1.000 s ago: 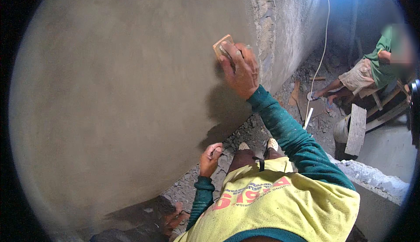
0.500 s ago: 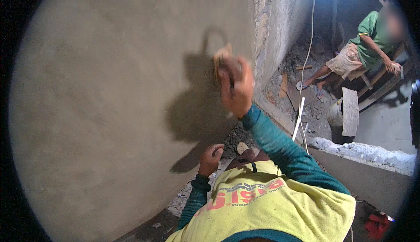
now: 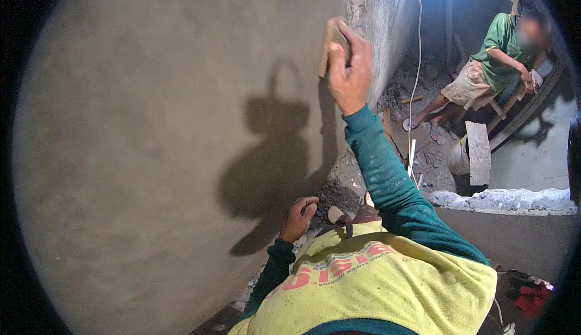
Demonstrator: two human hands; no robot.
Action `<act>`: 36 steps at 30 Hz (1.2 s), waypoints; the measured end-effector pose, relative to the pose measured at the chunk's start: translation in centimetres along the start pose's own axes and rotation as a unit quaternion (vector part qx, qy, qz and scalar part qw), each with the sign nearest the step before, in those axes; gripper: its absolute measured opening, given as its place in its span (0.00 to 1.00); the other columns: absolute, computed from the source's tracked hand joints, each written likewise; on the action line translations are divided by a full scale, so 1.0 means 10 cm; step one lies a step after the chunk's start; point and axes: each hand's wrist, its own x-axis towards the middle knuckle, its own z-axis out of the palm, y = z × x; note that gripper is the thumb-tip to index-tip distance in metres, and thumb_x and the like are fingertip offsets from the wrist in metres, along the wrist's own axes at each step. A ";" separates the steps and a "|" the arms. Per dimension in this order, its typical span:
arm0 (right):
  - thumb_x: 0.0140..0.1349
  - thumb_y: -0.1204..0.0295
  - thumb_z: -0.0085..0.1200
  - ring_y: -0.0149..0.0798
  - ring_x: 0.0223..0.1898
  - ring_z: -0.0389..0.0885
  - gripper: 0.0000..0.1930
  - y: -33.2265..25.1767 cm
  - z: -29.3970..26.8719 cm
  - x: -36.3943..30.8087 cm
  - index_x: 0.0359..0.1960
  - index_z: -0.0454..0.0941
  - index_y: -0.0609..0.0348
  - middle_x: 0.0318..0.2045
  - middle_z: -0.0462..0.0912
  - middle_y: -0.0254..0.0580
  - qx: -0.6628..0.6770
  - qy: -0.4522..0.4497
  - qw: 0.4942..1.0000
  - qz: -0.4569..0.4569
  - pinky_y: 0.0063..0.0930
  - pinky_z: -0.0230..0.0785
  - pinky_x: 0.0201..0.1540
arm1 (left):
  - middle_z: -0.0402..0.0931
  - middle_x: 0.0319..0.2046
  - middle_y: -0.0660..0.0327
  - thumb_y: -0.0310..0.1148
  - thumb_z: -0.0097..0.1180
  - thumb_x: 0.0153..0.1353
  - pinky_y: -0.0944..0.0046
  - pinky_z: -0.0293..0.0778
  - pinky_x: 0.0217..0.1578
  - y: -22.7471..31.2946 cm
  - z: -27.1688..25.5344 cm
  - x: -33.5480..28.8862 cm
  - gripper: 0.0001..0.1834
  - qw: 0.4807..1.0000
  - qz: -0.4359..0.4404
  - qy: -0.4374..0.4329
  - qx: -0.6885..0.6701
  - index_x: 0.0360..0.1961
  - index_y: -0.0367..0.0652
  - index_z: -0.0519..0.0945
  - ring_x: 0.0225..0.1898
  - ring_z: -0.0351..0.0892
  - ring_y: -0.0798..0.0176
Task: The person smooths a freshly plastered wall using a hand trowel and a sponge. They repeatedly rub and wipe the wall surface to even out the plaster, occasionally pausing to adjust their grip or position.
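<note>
1. Moved higher up the plastered wall (image 3: 151, 153) since 0.5 s ago: right hand (image 3: 350, 72) and its float (image 3: 331, 44), now close to the wall's rough right edge.
2. Float: small, flat, tan block, mostly hidden behind the fingers, pressed flat against the grey, smooth, damp-looking plaster.
3. Right hand: clenched around the float, fingers curled over its top, arm in a teal sleeve (image 3: 387, 177) stretched upward.
4. Left hand (image 3: 298, 217): low, near the wall's base, fingers loosely curled, nothing visibly held; touching the wall or not, cannot tell.
5. Cast on the plaster beside the arm: dark shadow (image 3: 272, 165) of head and shoulders.
6. Farther right, well apart: seated person in a green shirt (image 3: 499, 44), next to a bucket (image 3: 459, 156) and a plank (image 3: 478, 153).
</note>
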 end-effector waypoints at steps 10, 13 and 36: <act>0.74 0.67 0.52 0.65 0.61 0.77 0.21 0.15 0.02 -0.32 0.65 0.78 0.56 0.58 0.81 0.58 0.028 -0.019 0.999 -0.010 0.54 0.69 0.66 | 0.85 0.53 0.53 0.46 0.54 0.78 0.55 0.76 0.59 0.01 0.16 0.15 0.21 0.998 0.031 -0.014 -0.049 0.58 0.41 0.84 0.56 0.83 0.56; 0.74 0.67 0.52 0.62 0.57 0.78 0.20 0.59 -0.03 -0.61 0.63 0.78 0.59 0.56 0.81 0.57 0.022 -0.024 0.999 0.021 0.51 0.70 0.63 | 0.85 0.53 0.53 0.47 0.55 0.78 0.55 0.76 0.59 0.06 0.15 0.19 0.22 0.997 0.045 -0.029 -0.053 0.58 0.41 0.84 0.56 0.84 0.56; 0.74 0.62 0.55 0.63 0.57 0.79 0.22 0.59 0.01 -0.90 0.65 0.79 0.56 0.56 0.80 0.60 0.029 -0.014 0.996 0.083 0.51 0.69 0.65 | 0.85 0.52 0.52 0.47 0.56 0.77 0.57 0.77 0.57 0.26 0.13 0.18 0.22 0.995 0.066 -0.067 -0.022 0.57 0.40 0.83 0.55 0.84 0.56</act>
